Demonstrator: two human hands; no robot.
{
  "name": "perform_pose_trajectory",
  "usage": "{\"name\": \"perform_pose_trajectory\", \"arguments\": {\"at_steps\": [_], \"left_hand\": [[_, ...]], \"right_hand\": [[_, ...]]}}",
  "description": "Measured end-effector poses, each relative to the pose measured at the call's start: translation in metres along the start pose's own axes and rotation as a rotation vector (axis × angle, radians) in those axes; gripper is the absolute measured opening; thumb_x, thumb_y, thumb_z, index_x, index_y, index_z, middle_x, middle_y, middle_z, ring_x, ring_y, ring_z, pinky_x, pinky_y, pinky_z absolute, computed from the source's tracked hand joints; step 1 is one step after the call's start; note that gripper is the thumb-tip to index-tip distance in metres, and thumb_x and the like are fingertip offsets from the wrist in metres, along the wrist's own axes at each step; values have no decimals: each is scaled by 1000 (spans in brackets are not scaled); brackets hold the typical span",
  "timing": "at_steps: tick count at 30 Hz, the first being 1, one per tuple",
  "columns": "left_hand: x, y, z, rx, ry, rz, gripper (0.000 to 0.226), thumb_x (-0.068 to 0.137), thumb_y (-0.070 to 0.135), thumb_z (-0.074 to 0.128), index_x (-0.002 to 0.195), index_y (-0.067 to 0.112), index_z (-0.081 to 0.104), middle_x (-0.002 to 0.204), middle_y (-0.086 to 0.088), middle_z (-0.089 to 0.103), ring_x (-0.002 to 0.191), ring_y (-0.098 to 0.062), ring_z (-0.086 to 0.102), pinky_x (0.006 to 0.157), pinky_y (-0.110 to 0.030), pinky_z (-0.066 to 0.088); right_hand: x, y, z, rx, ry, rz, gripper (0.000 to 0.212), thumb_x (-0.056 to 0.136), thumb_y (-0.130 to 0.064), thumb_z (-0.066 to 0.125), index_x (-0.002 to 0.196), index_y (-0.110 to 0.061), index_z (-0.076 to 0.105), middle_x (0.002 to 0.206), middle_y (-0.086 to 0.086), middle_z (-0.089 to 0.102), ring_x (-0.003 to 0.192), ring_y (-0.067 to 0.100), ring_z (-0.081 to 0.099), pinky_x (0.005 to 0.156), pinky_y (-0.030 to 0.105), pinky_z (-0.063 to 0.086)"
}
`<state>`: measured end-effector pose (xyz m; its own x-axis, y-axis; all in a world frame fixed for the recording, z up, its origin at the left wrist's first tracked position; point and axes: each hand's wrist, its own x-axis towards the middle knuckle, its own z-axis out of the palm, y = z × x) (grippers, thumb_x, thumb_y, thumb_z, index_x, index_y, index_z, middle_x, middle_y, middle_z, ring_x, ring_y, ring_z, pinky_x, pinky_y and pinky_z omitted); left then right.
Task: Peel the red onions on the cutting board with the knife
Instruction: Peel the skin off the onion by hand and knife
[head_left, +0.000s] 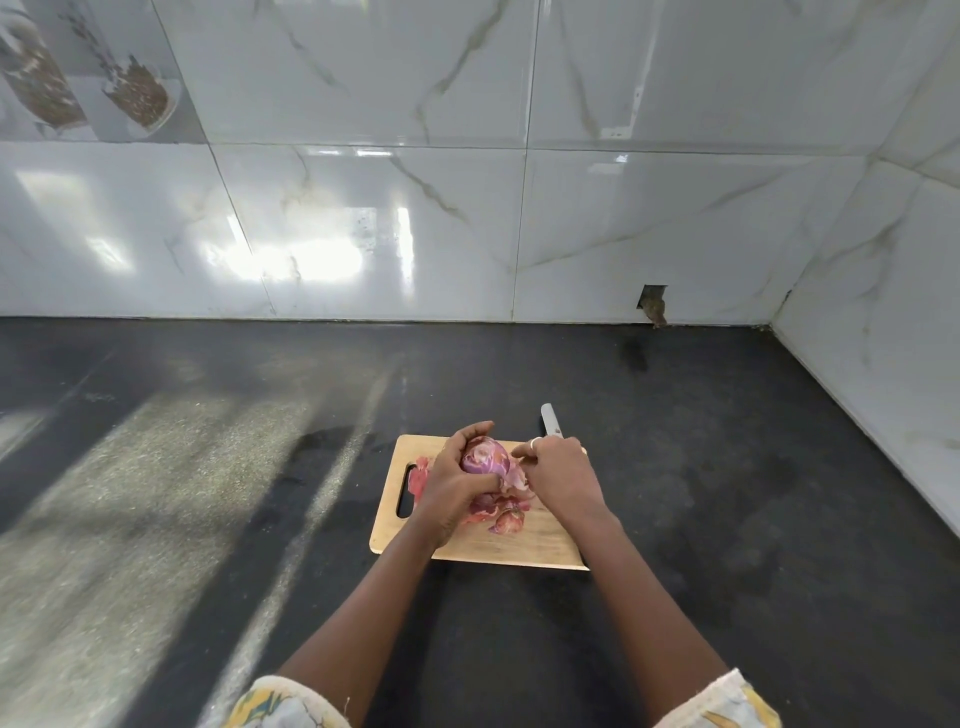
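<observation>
At the near middle of the dark desk lies a wooden cutting board, its handle slot at the 9 o'clock end. Just above the board's far half, the left hand grasps a red onion, fingers curled over the top and 9 o'clock side and thumb wrapped beneath. The onion's purple and white surface faces the camera, and a pale flap of skin hangs from its 4 o'clock side.

The right hand sits just beside the onion at 3 o'clock, clenched round the knife. The handle is hidden in the fist, and the grey blade sticks out toward 12 o'clock past the board's far edge. Its fingertips reach toward the hanging skin; whether they pinch it cannot be told. A pale ring shows on one finger.

Loose peels are heaped on the board under the hands, toward 6 o'clock from the onion, with a few more beside the slot at 9 o'clock.

Glossy marbled wall tiles rise behind the desk at 12 o'clock and along 3 o'clock, with a small dark hole low in the back wall. Patterned sleeves show at 6 o'clock.
</observation>
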<state>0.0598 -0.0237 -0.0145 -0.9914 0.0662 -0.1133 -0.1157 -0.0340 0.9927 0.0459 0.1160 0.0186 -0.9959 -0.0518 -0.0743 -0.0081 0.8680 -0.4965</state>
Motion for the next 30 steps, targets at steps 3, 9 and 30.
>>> {"name": "perform_pose_trajectory", "arguments": {"at_steps": [3, 9, 30], "left_hand": [[0, 1, -1, -3, -5, -7, 67, 70, -9, 65, 126, 25, 49, 119, -6, 54, 98, -19, 62, 81, -31, 56], [5, 3, -1, -13, -11, -3, 71, 71, -12, 64, 131, 20, 44, 124, -4, 53, 107, -21, 59, 87, -35, 54], [3, 10, 2, 53, 32, 25, 70, 72, -11, 64, 130, 21, 42, 118, 7, 48, 99, -10, 55, 84, -27, 53]], "right_hand": [[-1, 0, -4, 38, 72, -31, 27, 95, -15, 52, 117, -13, 67, 114, 7, 68, 106, 22, 62, 92, 32, 47], [-6, -2, -8, 354, 47, -175, 22, 87, -15, 66, 108, -12, 72, 104, 0, 73, 98, 5, 63, 104, 29, 42], [0, -3, -8, 356, 108, -232, 13, 85, -5, 66, 94, -2, 75, 96, 5, 75, 78, 0, 63, 95, 32, 50]]}}
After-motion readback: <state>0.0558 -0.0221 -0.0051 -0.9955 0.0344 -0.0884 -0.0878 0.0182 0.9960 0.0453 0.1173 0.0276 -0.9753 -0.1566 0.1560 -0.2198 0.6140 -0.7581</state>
